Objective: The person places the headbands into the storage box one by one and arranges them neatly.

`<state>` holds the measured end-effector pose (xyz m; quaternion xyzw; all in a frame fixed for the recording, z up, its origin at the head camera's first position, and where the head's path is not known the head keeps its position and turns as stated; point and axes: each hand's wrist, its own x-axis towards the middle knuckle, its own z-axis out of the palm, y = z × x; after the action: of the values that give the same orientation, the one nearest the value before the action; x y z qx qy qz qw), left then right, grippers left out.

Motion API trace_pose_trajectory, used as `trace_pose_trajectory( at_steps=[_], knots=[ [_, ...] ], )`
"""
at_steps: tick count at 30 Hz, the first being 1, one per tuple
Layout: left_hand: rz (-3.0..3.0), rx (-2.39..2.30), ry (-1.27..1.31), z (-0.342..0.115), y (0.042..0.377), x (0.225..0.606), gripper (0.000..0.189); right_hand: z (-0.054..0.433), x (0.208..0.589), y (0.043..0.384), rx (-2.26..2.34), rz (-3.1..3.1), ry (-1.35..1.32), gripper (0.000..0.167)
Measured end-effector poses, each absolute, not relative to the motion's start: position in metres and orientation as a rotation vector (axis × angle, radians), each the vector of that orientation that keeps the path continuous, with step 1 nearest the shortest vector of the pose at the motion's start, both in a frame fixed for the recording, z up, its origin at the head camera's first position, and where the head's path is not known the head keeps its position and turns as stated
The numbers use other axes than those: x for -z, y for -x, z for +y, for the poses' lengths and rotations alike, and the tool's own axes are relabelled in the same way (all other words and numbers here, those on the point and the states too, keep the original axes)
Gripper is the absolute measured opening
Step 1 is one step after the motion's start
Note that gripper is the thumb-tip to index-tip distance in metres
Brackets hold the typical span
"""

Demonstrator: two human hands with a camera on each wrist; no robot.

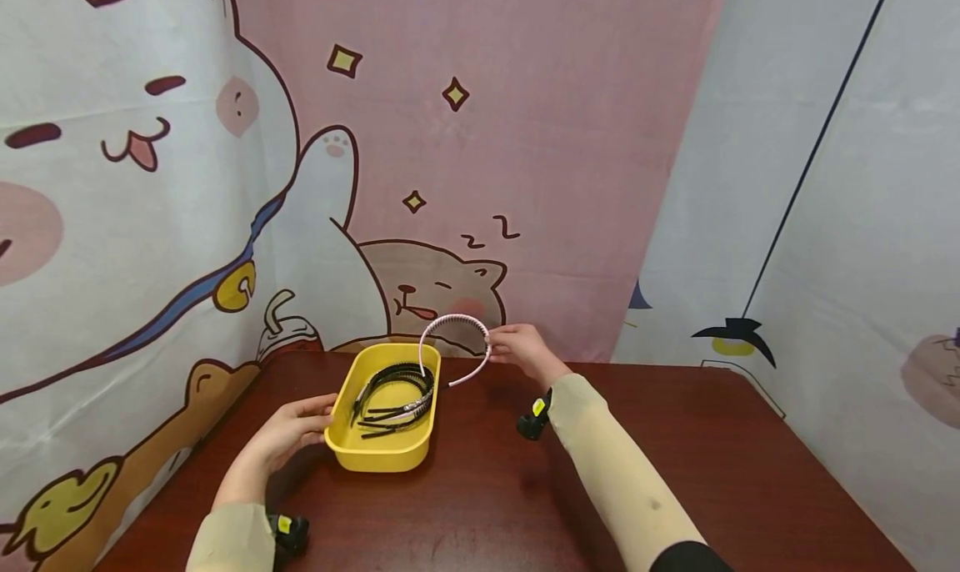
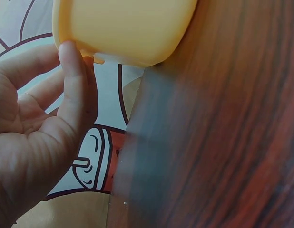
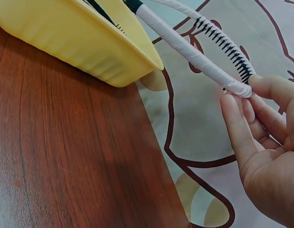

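A pale pink wrapped headband [image 1: 452, 317] with black teeth along its inner side stands upright, its loop above the right rim of a yellow plastic basin [image 1: 384, 462]. My right hand [image 1: 522, 351] pinches the band on its right side, between thumb and fingers in the right wrist view. One dark-tipped end reaches over the basin. Inside lie several black headbands [image 1: 396, 375], overlapping each other, some with teeth. At the basin's left side, my left hand [image 1: 294, 428] grips the edge, with a fingertip pressed on the outer wall in the left wrist view.
The basin is on a dark reddish-brown wooden table [image 1: 480, 505], left of its middle. Behind the table hangs a pink and white cloth [image 1: 555, 138] printed with cartoon animals. Each wrist wears a small black camera [image 1: 532, 420].
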<state>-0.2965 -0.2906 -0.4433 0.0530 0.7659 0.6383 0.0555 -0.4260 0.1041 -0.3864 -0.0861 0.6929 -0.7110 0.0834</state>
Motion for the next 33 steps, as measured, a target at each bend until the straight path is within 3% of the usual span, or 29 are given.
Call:
trace_pose_trajectory(
  at_steps=[33],
  knots=[
    [2.292,-1.965,-0.182,-0.29,0.296,0.442,0.058,0.065,0.379,0.422,2.07,2.046,0.24,0.027]
  ],
)
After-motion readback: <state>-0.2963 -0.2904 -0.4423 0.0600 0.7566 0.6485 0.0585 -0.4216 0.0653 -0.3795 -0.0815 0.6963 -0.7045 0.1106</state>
